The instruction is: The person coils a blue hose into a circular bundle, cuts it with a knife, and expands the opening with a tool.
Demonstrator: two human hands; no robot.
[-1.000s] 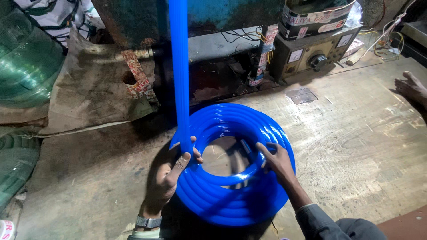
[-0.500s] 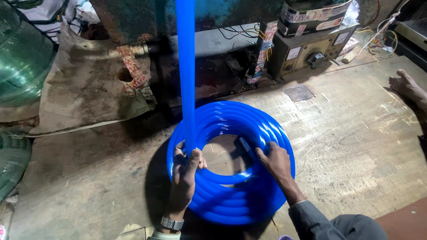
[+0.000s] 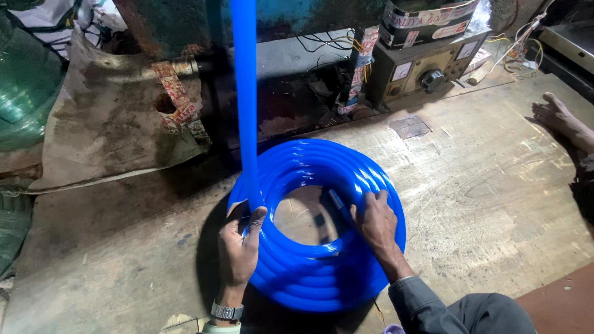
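- Glossy blue plastic hose coil (image 3: 322, 247): a round ring of stacked loops lying flat on the worn wooden board (image 3: 495, 185), its open centre facing up; the landmark for every place below
- Free blue hose length (image 3: 244, 93): leaves the coil's left inner rim and rises steeply to the top edge of the view; its long axis is near vertical, leaning slightly left at the top
- Left hand (image 3: 240, 244): at the coil's left rim, forearm reaching in from below, a metal wristwatch (image 3: 226, 311) on the wrist; fingers bent and close together, curled over the loops just where the free length leaves, thumb toward the coil's centre
- Right hand (image 3: 374, 219): on the coil's right inner rim, dark sleeve below it; fingers slightly spread, pressed flat on the top loops, fingertips beside the dark hose end (image 3: 338, 201) in the hole
- Beyond the coil: a brown metal control box with a black knob (image 3: 421, 74)
- Far right of the coil: another person's bare foot (image 3: 557, 117) on the board
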